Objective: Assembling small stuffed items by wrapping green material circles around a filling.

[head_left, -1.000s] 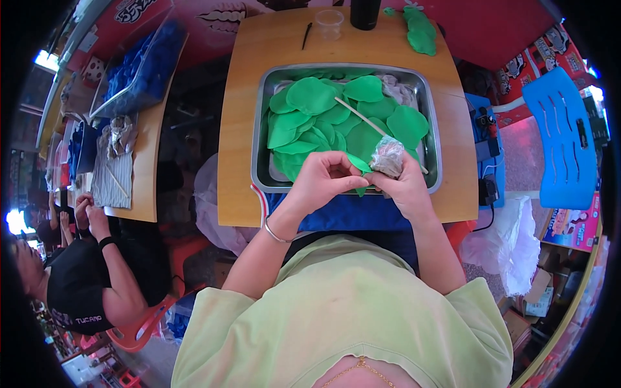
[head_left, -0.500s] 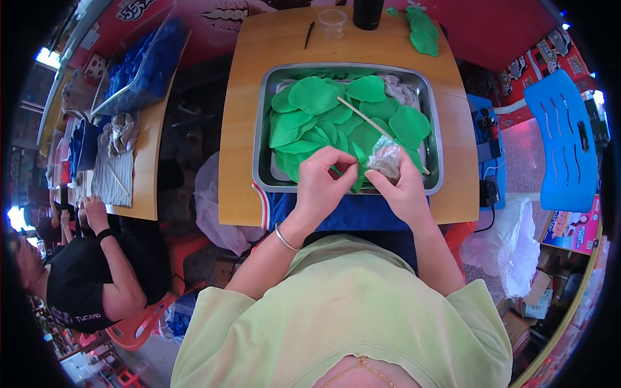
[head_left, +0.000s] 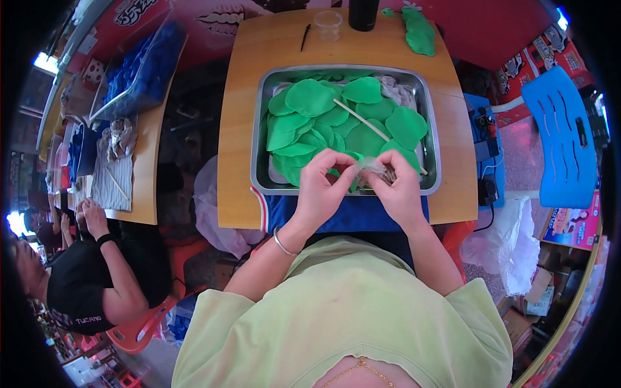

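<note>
Close together over the near edge of a metal tray (head_left: pixel 257 129), my two hands meet at a small clear plastic bag (head_left: pixel 369 164). My left hand (head_left: pixel 326 184) is closed in a pinch, with a bit of thin green sheet at its fingertips, at the bag's left side. Around the bag's other side my right hand (head_left: pixel 401 191) is closed; something greyish-brown shows by its fingers, too covered to name. Thin, rounded green sheets (head_left: pixel 310 98) fill the tray in a loose heap. A pale stick (head_left: pixel 361 119) lies slanting across them.
Greyish crumpled material (head_left: pixel 398 92) sits in the tray's far right corner. Beyond it stand a clear cup (head_left: pixel 328 27), a black cylinder (head_left: pixel 363 14) and a green bundle (head_left: pixel 419 32). A person (head_left: pixel 110 278) works at the left table; a blue chair (head_left: pixel 561 139) is at right.
My right hand has turned over the bag, bringing its fingertips in toward my left hand's. The bag now stretches between both hands, and less of its content shows.
</note>
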Available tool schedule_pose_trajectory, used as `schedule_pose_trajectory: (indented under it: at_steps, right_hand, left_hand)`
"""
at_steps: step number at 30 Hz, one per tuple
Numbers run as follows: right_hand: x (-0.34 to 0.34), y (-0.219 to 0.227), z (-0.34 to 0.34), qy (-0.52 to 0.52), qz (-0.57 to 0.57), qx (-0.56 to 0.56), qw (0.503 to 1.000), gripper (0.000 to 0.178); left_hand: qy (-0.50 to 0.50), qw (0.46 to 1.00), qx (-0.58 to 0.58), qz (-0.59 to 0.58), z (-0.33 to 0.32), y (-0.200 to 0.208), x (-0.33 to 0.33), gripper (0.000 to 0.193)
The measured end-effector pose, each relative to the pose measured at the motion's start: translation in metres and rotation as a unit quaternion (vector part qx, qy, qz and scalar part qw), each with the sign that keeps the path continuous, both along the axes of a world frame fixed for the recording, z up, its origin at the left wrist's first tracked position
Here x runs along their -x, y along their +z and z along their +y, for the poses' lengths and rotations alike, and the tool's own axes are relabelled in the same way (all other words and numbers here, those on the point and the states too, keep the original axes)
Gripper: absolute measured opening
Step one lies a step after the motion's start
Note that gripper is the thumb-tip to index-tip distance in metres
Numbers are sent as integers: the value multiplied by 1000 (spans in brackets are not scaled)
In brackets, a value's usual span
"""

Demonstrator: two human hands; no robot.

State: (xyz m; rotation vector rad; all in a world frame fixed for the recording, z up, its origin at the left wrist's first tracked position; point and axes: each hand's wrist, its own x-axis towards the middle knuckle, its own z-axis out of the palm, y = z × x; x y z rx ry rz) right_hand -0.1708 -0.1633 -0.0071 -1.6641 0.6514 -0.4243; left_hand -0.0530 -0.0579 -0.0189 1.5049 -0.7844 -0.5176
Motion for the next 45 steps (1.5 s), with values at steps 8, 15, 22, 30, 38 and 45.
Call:
schedule_pose_trajectory:
  at_steps: [8,15,22,30,38,45]
  right_hand:
    - [-5,5,0,-45,-7,0,999,15]
    - [-5,-6,-2,-29,28,178,983,21]
    - [2,4,-10,-42,-23,-222,974,17]
    - [-4,-16,3,-37,-118,107,987,13]
    - [-6,-10,4,-99,-64,109,987,18]
    - [-6,-10,-7,-97,-30,131,986,18]
  left_hand:
    - [-14,996,-20,89,1,-7,5,6]
    - [-33,998,19,47,-3,-8,4,8]
    - [28,997,-7,72,-1,-6,1,4]
    - [2,980,20,196,-3,-11,4,7]
    - [18,986,9,168,-5,-12,11,6]
    - [-39,987,11,156,-8,-5,8,11]
